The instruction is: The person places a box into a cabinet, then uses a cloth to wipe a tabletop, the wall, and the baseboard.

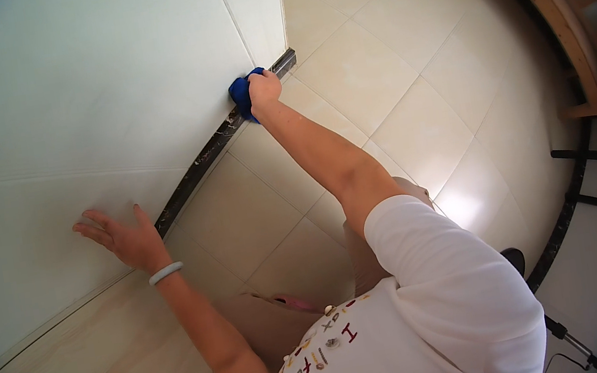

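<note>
A bunched blue cloth point(242, 99) is gripped in my right hand point(265, 89), at the end of my outstretched arm. It presses on the dark marbled baseboard point(196, 172) and the foot of the white wall point(104, 76), close to the wall's far corner. My left hand point(125, 239) rests against the white wall with its fingers spread and holds nothing. A pale bangle circles that wrist. Part of the cloth is hidden behind my right fingers.
Cream floor tiles point(393, 41) spread out to the right of the baseboard. At the right rim stand a curved wooden frame point(557, 9) and a black metal stand point(595, 156). A pale wood-grained panel point(101, 363) lies at the lower left. My bent knees are below me.
</note>
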Available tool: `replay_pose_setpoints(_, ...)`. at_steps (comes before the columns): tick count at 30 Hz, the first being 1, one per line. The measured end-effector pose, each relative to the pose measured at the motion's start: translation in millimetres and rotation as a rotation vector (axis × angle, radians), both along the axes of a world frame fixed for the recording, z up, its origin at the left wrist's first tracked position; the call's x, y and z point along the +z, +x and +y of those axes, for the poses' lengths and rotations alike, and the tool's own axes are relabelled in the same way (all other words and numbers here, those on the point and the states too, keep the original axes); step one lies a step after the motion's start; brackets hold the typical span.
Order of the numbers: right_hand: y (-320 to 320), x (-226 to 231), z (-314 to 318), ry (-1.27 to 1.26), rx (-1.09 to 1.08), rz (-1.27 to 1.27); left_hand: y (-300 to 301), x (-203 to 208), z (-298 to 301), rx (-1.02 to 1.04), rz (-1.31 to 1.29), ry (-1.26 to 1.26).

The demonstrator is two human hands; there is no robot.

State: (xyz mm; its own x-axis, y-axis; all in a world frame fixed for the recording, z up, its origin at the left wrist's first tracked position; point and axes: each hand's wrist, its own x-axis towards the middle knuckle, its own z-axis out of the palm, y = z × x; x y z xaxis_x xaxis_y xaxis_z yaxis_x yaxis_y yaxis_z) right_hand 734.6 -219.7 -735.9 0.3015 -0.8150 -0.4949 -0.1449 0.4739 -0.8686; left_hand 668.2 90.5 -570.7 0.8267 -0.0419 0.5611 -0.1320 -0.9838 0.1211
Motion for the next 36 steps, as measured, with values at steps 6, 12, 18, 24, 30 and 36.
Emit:
replay_pose_setpoints(6,-30.1,2.0,-92.9,-0.428,0.257,0.124,-1.1,1.5,6.9,0.017,0.019,0.039)
replay_pose_setpoints(12,-130.6,-54.0,-195.6,-1.106,0.529,0.512,-0.1,2.8,13.0,-0.031,0.021,-0.05)
replay_pose_setpoints(18,-158.5,-71.9,-163.2,-0.775,0.499,0.894,0.6,2.5,6.3,-0.021,0.023,-0.071)
replay_pose_setpoints(24,-113.1,-67.0,-53.4,-0.969,1.069,0.829,-1.9,6.3,-18.2,0.033,-0.002,-0.064)
replay_pose_setpoints(30,-152.4,-71.6,48.2,-1.436,1.746,0.069,-5.1,14.6,-29.9,0.09,0.038,-0.141)
replay_pose_setpoints(36,-139.9,-69.1,48.9,-1.483,2.171,-0.091,-7.5,27.8,-4.0,0.003,0.156,-0.153)
